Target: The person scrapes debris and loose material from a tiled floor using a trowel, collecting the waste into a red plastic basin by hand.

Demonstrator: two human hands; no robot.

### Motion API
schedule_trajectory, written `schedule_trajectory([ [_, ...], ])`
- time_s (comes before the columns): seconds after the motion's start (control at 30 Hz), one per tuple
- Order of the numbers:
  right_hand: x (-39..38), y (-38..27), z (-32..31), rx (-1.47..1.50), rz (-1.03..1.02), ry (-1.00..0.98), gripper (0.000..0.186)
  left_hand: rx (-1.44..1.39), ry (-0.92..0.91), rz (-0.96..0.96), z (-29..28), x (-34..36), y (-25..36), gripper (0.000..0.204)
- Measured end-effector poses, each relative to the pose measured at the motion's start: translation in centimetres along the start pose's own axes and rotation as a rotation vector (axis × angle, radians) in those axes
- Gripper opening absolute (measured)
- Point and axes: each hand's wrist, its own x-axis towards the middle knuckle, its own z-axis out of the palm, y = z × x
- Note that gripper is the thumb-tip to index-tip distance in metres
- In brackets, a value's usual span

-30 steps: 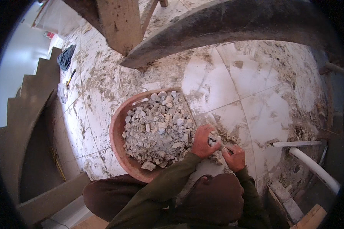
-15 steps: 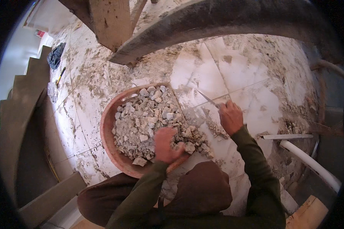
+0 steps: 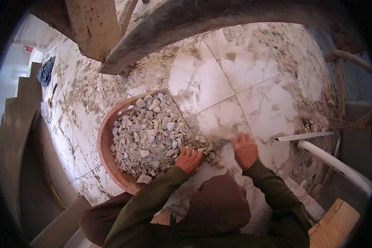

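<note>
A reddish, rounded basin (image 3: 105, 155) sits on the floor in front of me, heaped with grey broken rubble (image 3: 151, 132). Some loose rubble (image 3: 213, 155) lies past its right edge. My left hand (image 3: 189, 160) rests on the stones by that edge, palm down, fingers slightly bent and apart, gripping nothing that I can see. To the right of the loose rubble, low over the tiles, is my right hand (image 3: 244, 151), its fingers closed. The thin-bladed metal tool it held half a second ago is not clearly visible now; the area before the fingers is blurred.
Dusty white tiles (image 3: 219, 113) spread ahead. A curved dark beam (image 3: 219, 25) and a wooden post (image 3: 93, 29) cross the far side. White pipe (image 3: 337, 165) and a wood block (image 3: 335, 221) lie at right. Stepped concrete (image 3: 18, 103), a black bag (image 3: 46, 71) and a yellow-handled tool (image 3: 52, 94) are at left.
My left hand has shifted right, from over the heap to the basin's right edge. My right hand has come lower and its blade no longer shows plainly. The whole view has shifted slightly.
</note>
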Motion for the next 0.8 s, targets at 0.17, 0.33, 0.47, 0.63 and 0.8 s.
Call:
schedule_trajectory([
  [0.17,1.0,3.3,1.4,-0.063,0.192,-0.029,0.010,0.083,0.128,0.212,1.6,-5.6,-2.1,0.047],
  [0.33,-2.8,-0.7,1.6,0.030,0.042,-0.035,0.012,-0.046,-0.321,0.095,-4.1,-8.5,-3.2,0.039],
  [0.47,3.0,-1.3,-2.1,0.165,-0.029,0.075,0.014,0.100,0.074,0.178,-1.9,-10.3,-4.6,0.035],
  [0.63,8.6,-3.5,2.1,0.073,-0.282,0.112,0.016,0.058,0.168,0.132,-4.2,-4.8,-3.5,0.038],
  [0.8,0.1,-3.4,4.3,0.336,-0.272,-0.006,0.015,-0.154,0.276,-0.017,-4.0,-2.1,-3.5,0.050],
])
